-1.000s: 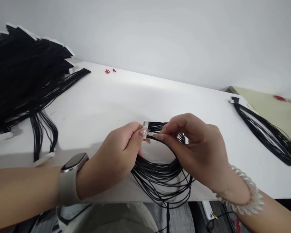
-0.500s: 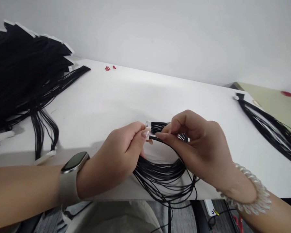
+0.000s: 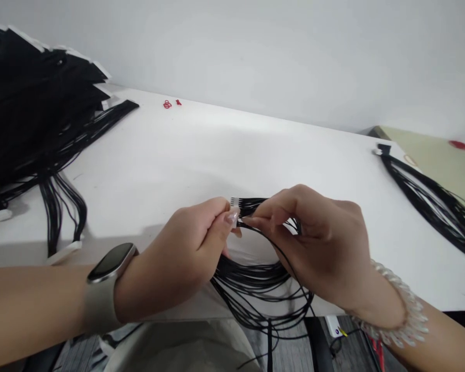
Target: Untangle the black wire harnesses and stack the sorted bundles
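Note:
Between thumb and fingers, my left hand (image 3: 201, 240) pinches a white multi-pin connector (image 3: 235, 202) at the end of a looped bundle of black wires (image 3: 256, 276). Several wires run out of the connector's right side. Close beside it, my right hand (image 3: 313, 232) is closed in a pinch at a black wire, its fingertips almost at the connector; the wire's very end is hidden by the fingers. Below both hands the loop sags over the table's front edge, and some strands hang down past it.
A large heap of black wire bundles with white connectors (image 3: 34, 113) fills the left of the white table (image 3: 170, 155). Small red pieces (image 3: 167, 104) lie at the back. Another black wire bundle (image 3: 430, 201) rests at right, by a pale yellow-green surface (image 3: 422, 147).
My right hand's fingertips have moved left, closer to the connector, with the wire. My left hand keeps its grip. The whole view has shifted slightly.

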`<state>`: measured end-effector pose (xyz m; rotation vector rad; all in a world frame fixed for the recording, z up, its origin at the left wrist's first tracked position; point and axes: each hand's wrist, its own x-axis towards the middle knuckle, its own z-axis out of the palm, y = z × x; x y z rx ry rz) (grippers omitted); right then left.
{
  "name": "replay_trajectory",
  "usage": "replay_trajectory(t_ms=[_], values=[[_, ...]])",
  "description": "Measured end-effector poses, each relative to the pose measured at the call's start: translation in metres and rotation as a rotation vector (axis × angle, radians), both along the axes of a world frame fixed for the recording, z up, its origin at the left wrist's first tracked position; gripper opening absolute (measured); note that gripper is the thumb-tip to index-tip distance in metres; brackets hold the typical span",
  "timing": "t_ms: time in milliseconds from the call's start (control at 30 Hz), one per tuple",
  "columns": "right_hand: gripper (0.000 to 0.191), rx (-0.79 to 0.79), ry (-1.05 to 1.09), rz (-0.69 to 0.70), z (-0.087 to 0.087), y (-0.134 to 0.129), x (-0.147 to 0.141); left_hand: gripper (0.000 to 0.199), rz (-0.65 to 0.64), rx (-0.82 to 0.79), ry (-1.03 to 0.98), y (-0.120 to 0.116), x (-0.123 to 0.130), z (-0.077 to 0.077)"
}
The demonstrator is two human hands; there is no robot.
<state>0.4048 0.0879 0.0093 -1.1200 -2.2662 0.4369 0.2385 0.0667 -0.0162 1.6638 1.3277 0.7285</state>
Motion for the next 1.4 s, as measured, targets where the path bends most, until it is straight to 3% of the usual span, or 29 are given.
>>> replay_trajectory(t_ms=[233, 367, 1033, 1400], values=[[0.017, -0.069, -0.015, 0.079, 0.0022, 0.0047, 0.0063, 0.033, -0.011, -0.046, -0.060, -0.0009, -0.0014, 0.0002], [0.023, -0.039, -0.017, 0.045, 0.0027, 0.0069, 0.0080, 0.035, 0.035, -0.075, -0.079, -0.0011, -0.0031, 0.0005], [0.017, 0.020, -0.055, 0.054, 0.0042, 0.0038, 0.0051, 0.034, 0.009, -0.072, -0.040, -0.0008, -0.0027, -0.0025], [0.015, -0.077, -0.078, 0.073, 0.0065, 0.0055, 0.0067, 0.033, -0.006, -0.057, -0.046, -0.0011, -0.0026, 0.0003]])
